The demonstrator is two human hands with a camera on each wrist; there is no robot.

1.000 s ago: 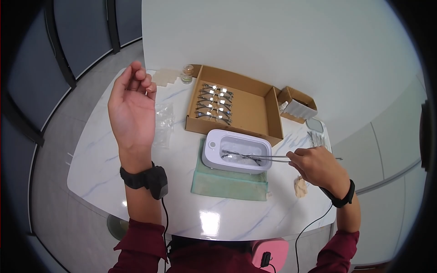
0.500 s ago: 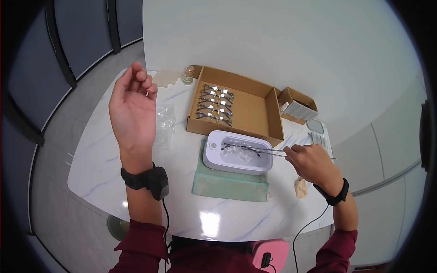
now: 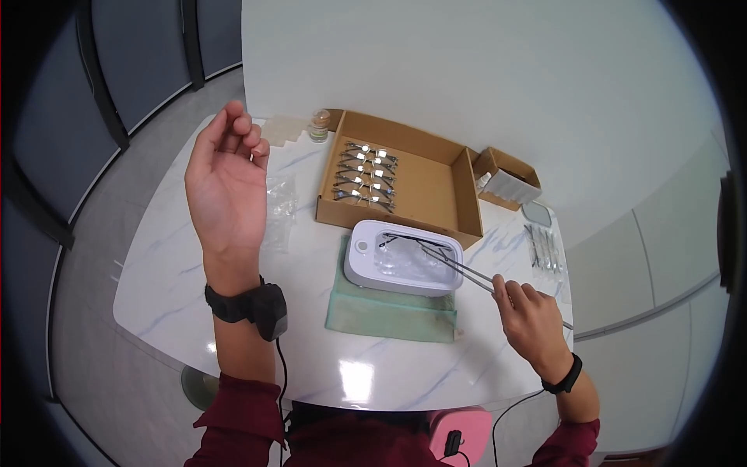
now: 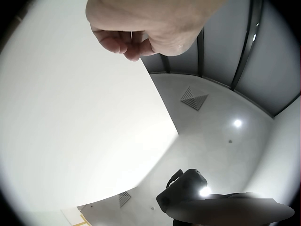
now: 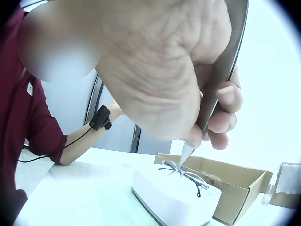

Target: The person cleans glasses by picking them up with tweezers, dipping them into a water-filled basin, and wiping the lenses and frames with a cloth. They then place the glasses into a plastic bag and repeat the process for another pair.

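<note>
My right hand [image 3: 533, 323] pinches a pair of long metal tweezers [image 3: 476, 282], their tips at the middle of a dark-framed pair of glasses [image 3: 405, 237]. These glasses lie along the back side of the basin in a white ultrasonic cleaner [image 3: 359, 272], which has water in it. In the right wrist view the tweezers [image 5: 225, 61] run past the fingers down to the glasses [image 5: 194, 177], which show above the cleaner's rim. My left hand [image 3: 227, 187] is raised at the left, palm up, fingers loosely bent and holding nothing.
A folded green cloth [image 3: 389, 319] lies under the cleaner. Behind stands an open cardboard tray [image 3: 436, 183] with several glasses in a column. Around it are a small jar [image 3: 319, 127], a clear plastic bag [image 3: 280, 210], a smaller box [image 3: 506, 187] and several slim packaged tools [image 3: 545, 247].
My right hand has moved toward me, so the tweezers now slant up and left. The glasses have shifted from mid-basin to its back side. The left hand has stayed in place.
</note>
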